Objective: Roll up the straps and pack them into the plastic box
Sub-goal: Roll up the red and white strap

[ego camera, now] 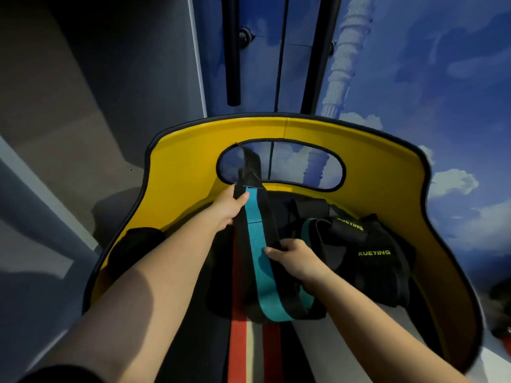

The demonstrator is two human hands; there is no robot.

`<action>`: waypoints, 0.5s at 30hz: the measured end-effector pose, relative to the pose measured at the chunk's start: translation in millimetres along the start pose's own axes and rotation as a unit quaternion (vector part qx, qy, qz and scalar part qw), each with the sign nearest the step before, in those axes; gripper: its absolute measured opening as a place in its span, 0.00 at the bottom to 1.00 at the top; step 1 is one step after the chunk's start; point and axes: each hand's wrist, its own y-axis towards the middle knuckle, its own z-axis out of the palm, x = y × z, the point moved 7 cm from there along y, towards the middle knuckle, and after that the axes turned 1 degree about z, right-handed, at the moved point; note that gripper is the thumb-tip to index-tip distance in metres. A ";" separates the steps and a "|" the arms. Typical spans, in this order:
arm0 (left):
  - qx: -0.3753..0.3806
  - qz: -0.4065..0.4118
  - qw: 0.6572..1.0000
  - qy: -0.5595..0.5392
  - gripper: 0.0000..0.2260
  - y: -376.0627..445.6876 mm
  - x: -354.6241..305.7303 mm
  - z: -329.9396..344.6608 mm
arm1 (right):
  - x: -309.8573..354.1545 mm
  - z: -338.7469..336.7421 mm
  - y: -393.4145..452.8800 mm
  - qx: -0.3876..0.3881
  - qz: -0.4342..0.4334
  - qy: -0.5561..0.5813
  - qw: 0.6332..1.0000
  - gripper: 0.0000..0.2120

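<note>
— what are my hands on?

— my left hand [231,207] pinches the upper end of the black woven strap with a teal stripe [255,244], thumb on top. my right hand [294,258] grips the same strap lower down, fingers curled round its edge. it hangs in a loop between them, above the yellow curved panel with a black rim [188,172].

— any writing?

— "xueying" in yellow-green, twice, on the black fabric bundle [370,252] just right of my right hand.

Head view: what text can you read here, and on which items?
"XUEYING" in yellow-green, on the nearer black strap pad.
"XUEYING" again, partly cut off at its start, on the black strap pad behind it.
No readable text on the teal-striped strap or the yellow panel.
</note>
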 end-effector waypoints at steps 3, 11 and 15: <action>-0.012 0.002 0.999 0.052 0.19 15.8 7.6 -4.0 | -8.2 6.1 -0.5 0.008 0.041 -0.010 0.999 0.08; -0.117 0.067 0.947 0.291 0.21 -3.0 20.0 -45.4 | -7.6 3.0 -21.5 0.022 0.050 -0.089 0.995 0.16; 0.009 0.024 0.963 0.268 0.15 -60.3 38.7 -38.4 | -5.8 -2.3 -36.0 0.038 0.037 -0.176 0.983 0.26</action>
